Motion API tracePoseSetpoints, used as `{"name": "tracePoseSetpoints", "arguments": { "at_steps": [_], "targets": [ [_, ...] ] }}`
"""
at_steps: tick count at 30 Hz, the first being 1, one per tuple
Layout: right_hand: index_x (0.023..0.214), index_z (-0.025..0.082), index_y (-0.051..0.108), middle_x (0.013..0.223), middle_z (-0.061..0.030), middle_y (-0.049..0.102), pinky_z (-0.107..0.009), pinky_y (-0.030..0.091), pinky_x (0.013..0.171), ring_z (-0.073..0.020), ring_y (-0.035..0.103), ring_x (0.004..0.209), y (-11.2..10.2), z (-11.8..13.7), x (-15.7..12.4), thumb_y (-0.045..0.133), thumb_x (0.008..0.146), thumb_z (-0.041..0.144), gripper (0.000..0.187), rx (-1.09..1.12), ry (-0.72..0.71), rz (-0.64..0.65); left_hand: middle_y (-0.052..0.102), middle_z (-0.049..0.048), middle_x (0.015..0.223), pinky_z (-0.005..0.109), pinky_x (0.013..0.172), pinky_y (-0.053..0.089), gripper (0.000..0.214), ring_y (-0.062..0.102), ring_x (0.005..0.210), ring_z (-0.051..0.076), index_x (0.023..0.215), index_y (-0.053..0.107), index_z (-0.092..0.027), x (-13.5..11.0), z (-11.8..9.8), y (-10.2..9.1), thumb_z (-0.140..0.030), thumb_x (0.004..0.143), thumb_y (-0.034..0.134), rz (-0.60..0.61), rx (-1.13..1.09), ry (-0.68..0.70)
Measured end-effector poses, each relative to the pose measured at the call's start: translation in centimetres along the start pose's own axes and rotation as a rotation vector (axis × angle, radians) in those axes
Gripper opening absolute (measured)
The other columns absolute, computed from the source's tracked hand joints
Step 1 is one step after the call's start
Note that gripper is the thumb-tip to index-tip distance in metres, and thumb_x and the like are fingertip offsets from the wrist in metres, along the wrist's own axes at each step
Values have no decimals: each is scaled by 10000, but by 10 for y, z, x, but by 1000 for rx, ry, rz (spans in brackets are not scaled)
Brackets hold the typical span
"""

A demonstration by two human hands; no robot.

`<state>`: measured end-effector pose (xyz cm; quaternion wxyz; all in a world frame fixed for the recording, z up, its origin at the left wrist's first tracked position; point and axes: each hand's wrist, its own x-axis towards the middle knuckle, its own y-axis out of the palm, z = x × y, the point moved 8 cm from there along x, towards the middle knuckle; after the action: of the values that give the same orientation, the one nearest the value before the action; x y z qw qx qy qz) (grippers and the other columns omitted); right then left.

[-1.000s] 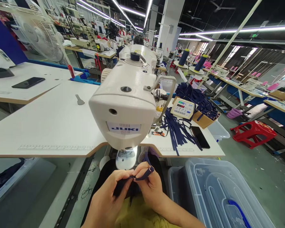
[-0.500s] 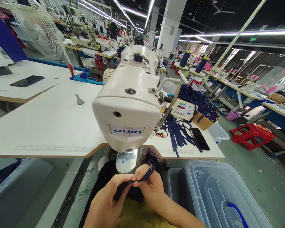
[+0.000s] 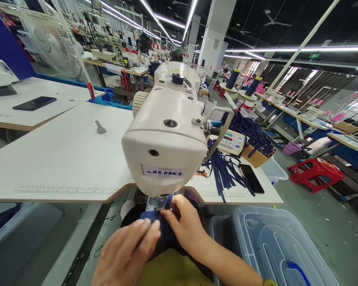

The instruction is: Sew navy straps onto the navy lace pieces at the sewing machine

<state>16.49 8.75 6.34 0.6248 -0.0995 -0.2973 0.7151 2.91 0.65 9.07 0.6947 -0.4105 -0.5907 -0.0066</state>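
Right in front of me is the rounded end of a white sewing machine point(image 3: 164, 159), with its narrow bed point(image 3: 155, 203) lit beneath the head. A navy fabric piece point(image 3: 151, 215) lies at that bed. My left hand point(image 3: 127, 248) is closed at the fabric's near edge, fingertips on it and the thumb hidden. My right hand point(image 3: 186, 226) pinches a navy strap point(image 3: 168, 201) between thumb and forefinger, close under the machine head. Fingers and the machine head hide the needle area and the strap's lower end.
Navy strips point(image 3: 223, 171) spread over the table's right side, by a phone point(image 3: 252, 178) and a control panel point(image 3: 231, 143). More strips fill a cardboard box point(image 3: 256, 157). A lidded plastic bin point(image 3: 283, 246) stands at my right. A metal piece point(image 3: 100, 127) lies on the left tabletop point(image 3: 62, 159).
Both hands have moved forward, bringing the navy fabric and strap from above my lap up to the machine's bed. The hands are now farther apart, and the strap's buckle is no longer visible.
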Motion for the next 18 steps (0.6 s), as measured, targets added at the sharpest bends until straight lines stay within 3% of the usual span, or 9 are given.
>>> {"name": "tracePoseSetpoints", "arguments": {
  "at_steps": [2, 4, 7, 10, 13, 18],
  "targets": [
    [848, 215, 519, 800, 13, 556, -268, 408, 690, -153, 506, 751, 1, -4, 2, 579, 847, 196, 63, 74, 29, -12, 653, 41, 1190, 335, 1113, 280, 362, 565, 1135, 162, 1189, 593, -194, -3, -11, 13, -79, 891, 422, 160, -9, 176],
    [866, 216, 499, 775, 26, 512, -258, 409, 681, -139, 473, 718, 2, -9, 6, 589, 814, 176, 111, 182, 80, -21, 588, 21, 1315, 366, 1138, 210, 411, 498, 1233, 172, 1245, 557, -180, -7, -10, 26, -66, 903, 361, 292, -4, 204],
    [961, 216, 477, 777, 34, 478, -244, 422, 656, -121, 452, 676, 10, -18, 12, 606, 795, 202, 211, 426, 147, 24, 578, -36, 1323, 319, 1085, 236, 431, 519, 1204, 153, 1281, 529, -229, -11, -2, 35, -81, 896, 404, 313, 29, 192],
    [1036, 216, 459, 801, 26, 497, -236, 436, 649, -118, 483, 685, 16, -23, 16, 590, 830, 259, 248, 596, 167, 95, 621, -34, 1267, 268, 961, 321, 411, 571, 1135, 144, 1273, 533, -237, -13, 5, 41, -121, 899, 410, 268, 8, 169],
    [987, 210, 496, 802, 21, 504, -243, 441, 691, -129, 511, 737, 7, -26, 18, 515, 894, 290, 124, 478, 122, 88, 668, -28, 1193, 243, 886, 355, 402, 606, 1091, 124, 1276, 522, -258, -12, 9, 44, -158, 910, 392, 228, -19, 125],
    [899, 198, 543, 733, 22, 528, -262, 436, 699, -149, 538, 743, -8, -27, 28, 484, 905, 291, 110, 201, 63, 8, 684, -29, 1160, 298, 981, 317, 404, 612, 1098, 135, 1259, 528, -280, -4, 4, 45, -144, 898, 408, 234, -7, 101]
  ]
}}
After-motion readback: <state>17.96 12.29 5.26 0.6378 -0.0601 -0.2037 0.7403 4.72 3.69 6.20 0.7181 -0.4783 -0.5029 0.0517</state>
